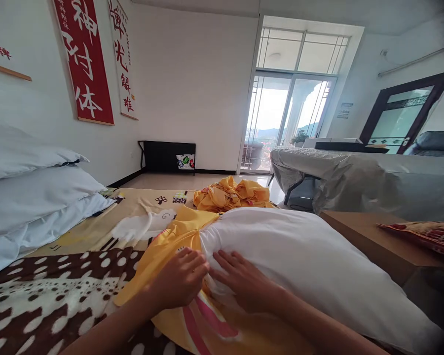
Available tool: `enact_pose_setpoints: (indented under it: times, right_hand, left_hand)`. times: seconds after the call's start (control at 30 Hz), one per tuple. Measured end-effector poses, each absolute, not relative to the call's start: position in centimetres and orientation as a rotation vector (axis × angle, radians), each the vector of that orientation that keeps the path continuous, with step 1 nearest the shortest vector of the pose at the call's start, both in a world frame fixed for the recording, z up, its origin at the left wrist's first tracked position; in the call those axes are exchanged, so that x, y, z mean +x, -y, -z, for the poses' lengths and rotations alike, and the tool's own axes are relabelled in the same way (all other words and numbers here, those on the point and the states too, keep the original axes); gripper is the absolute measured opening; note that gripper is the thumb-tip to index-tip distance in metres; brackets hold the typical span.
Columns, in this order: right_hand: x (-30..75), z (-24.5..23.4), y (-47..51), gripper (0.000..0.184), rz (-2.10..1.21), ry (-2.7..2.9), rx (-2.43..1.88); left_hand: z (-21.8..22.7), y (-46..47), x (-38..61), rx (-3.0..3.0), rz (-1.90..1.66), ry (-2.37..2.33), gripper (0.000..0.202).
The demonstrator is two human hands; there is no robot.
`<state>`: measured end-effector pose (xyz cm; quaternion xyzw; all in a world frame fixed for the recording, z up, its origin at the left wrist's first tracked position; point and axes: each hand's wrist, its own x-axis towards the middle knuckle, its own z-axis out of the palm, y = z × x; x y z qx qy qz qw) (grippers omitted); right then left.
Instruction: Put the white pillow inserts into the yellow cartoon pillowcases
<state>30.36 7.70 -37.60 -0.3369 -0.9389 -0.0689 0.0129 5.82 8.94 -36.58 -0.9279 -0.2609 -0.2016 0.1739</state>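
- Lying across the bed (59,291), I see the white pillow (303,261), one end inside the yellow pillowcase (170,246).
- Right hand (244,281) flat, fingers spread, pressing the pillow.
- Left hand (179,278) curled, gripping the pillowcase edge beside the pillow.

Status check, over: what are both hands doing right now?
Left hand gripping yellow pillowcase. Right hand flat on white pillow. Nothing in the way.

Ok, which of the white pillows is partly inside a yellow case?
The big white pillow under both hands, its end in the yellow pillowcase. The stacked pillows at left lie bare and untouched.
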Motion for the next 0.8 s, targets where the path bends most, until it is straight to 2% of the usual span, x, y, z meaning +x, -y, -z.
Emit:
enact_pose_setpoints:
  times: [0.1, 0.27, 0.43, 0.63, 0.8]
  right_hand:
    - [30.4, 36.0, -8.5, 0.066, 0.204, 2.939, -1.042]
    - [29.9, 36.3, -10.0, 0.046, 0.418, 2.882, -1.039]
    - [29.6, 37.2, -11.0, 0.044, 0.599, 2.882, -0.945]
    - [29.0, 36.5, -11.8, 0.034, 0.659, 2.859, -0.888]
    - [28.1, 35.9, -13.1, 0.023, 0.606, 2.924, -0.843]
  left_hand:
    - [36.8, -7.5, 8.4, -2.748, 0.343, 0.492, 0.015]
    - [38.3, -8.0, 10.8, -2.696, 0.183, 0.67, 0.024]
    - [39.5, -7.5, 11.7, -2.566, -0.111, 0.972, 0.033]
    - [38.9, -5.8, 11.5, -2.64, 0.114, 0.898, 0.049]
    - [36.2, -5.0, 13.3, -2.796, 0.294, 1.012, 0.03]
